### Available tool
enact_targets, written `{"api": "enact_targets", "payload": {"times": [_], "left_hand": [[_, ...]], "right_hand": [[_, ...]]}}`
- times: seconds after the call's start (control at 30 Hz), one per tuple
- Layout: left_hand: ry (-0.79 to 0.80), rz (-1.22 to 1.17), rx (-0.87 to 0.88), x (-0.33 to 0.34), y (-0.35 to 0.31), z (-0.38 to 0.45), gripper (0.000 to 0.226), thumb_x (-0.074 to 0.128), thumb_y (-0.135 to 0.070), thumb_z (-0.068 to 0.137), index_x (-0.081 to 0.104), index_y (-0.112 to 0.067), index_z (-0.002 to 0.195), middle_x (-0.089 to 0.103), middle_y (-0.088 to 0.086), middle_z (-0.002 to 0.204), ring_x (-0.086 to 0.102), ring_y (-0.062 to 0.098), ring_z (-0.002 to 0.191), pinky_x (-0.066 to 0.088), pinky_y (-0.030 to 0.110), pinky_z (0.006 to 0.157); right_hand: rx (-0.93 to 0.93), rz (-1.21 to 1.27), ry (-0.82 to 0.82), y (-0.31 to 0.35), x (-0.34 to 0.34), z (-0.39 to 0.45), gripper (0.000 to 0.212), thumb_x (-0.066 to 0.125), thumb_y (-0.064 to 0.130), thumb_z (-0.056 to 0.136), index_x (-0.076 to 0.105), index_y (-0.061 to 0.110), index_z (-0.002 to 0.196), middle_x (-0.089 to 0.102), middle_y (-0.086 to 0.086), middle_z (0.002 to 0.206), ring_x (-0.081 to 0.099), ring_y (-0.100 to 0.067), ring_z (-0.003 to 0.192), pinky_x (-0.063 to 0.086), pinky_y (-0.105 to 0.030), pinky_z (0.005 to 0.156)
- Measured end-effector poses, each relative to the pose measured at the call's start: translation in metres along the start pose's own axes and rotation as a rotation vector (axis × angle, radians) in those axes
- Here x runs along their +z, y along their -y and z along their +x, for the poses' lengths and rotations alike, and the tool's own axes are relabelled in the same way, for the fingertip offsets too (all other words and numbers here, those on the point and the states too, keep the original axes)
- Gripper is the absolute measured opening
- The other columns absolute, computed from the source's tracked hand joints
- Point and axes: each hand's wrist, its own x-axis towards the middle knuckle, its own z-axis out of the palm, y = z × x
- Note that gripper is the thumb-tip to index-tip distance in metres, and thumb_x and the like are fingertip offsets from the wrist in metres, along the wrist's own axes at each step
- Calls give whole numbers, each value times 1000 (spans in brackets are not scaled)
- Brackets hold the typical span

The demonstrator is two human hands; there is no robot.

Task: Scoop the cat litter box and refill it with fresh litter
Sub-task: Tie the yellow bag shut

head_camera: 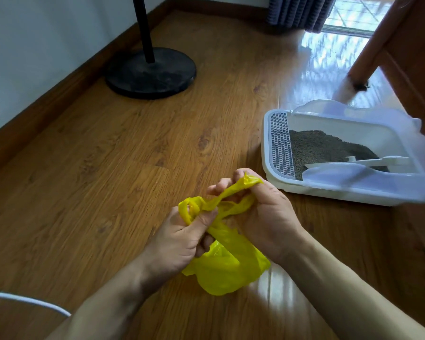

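both hands work a yellow bag (227, 266) low over the floor (108, 168). the left hand (182, 239) pinches one twisted handle, fingers curled round it; the right hand (263, 217) grips the other handle, its tip poking out above the fingers. the bag looks thin, soft and light, likely slippery, so the twisted handles are the best hold. the litter box (275, 177) sits just right of the hands, grey litter (317, 148) and a white scoop (368, 161) inside. a black stand base (150, 72) and a white cable (27, 301) lie well apart, nothing blocking.
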Motion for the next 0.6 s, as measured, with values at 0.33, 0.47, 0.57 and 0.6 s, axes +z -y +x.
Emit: {"api": "enact_targets", "payload": {"times": [0.33,0.47,0.57,0.6], "left_hand": [[141,-97,-55,-7,-6,-2,26,53,-33,98,77,-20,99,52,9,68,47,22,64,41,29,57],[-34,-106,-72,-4,0,2,35,50,-29,101,76,-17,80,52,8,63,48,19,59,44,26,53],[-200,-276,-143,-2,1,6,32,50,-24,101,73,-8,86,59,14,68,52,18,56,46,26,51],[-207,-319,-151,-3,0,7,30,49,-24,101,72,-7,94,61,16,74,53,19,58,47,27,54]], "right_hand": [[-21,54,-179,2,-4,7,19,41,9,85,57,6,96,25,1,55,32,-13,47,48,-33,61],[-95,-207,-294,-2,-9,6,29,33,9,103,59,6,90,26,2,53,29,-11,46,40,-26,51],[-231,-614,-250,-9,-16,2,30,37,15,106,59,5,89,38,4,55,38,-12,52,37,-23,52],[-257,-764,-222,-12,-17,-1,29,40,20,105,61,8,89,44,5,58,42,-13,57,38,-25,55]]}}
